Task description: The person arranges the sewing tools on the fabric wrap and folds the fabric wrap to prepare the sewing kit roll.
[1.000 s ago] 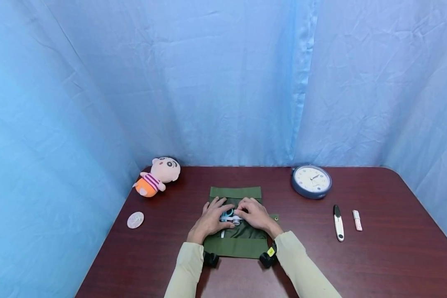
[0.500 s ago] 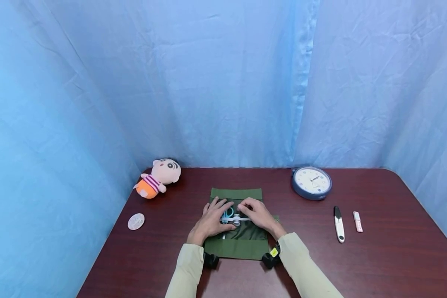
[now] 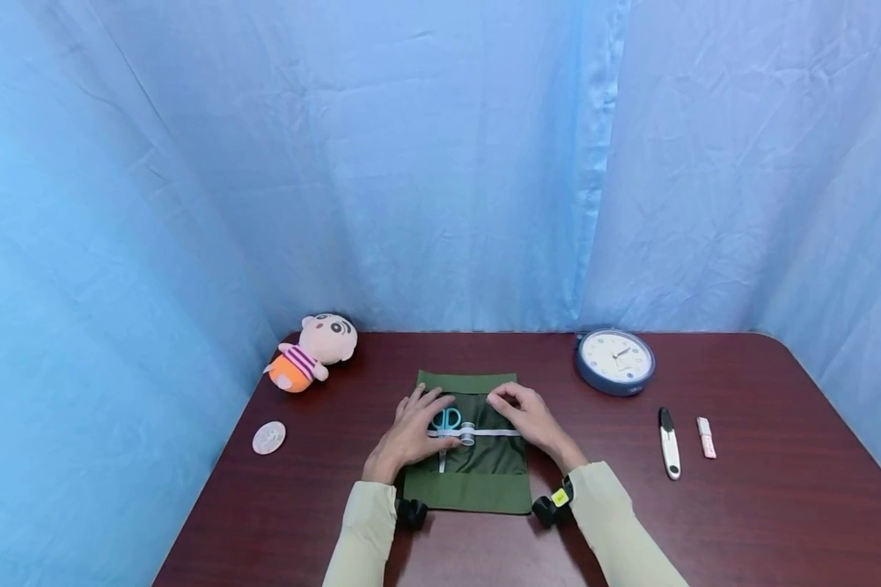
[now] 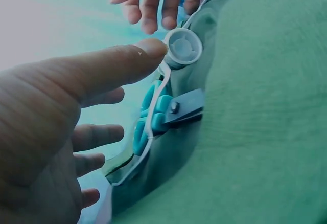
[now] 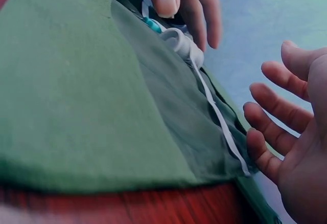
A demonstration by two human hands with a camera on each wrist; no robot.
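Note:
A green cloth tool roll [image 3: 470, 492] lies unfolded on the table, with a white elastic strap [image 3: 501, 433] across its dark inner panel. Under the strap sit blue-handled scissors [image 3: 448, 419] and a small white spool [image 3: 467, 439], side by side. My left hand [image 3: 409, 432] rests over the roll's left side with its fingers spread. In the left wrist view its thumb reaches the edge of the spool [image 4: 185, 46]; whether it presses there I cannot tell. My right hand [image 3: 534, 420] is at the roll's right edge, fingers loosely bent and holding nothing, as the right wrist view shows.
A plush doll [image 3: 312, 352] lies at the back left, and a pale round disc [image 3: 268, 438] nearer me. To the right are a round clock [image 3: 616, 362], a black-and-white thread snipper [image 3: 670, 444] and a small pink-and-white stick [image 3: 706, 439]. Blue curtains hang behind.
My right hand has drawn away from the spool to the right, uncovering the strap. My left hand has shifted slightly left, and more of the scissors shows.

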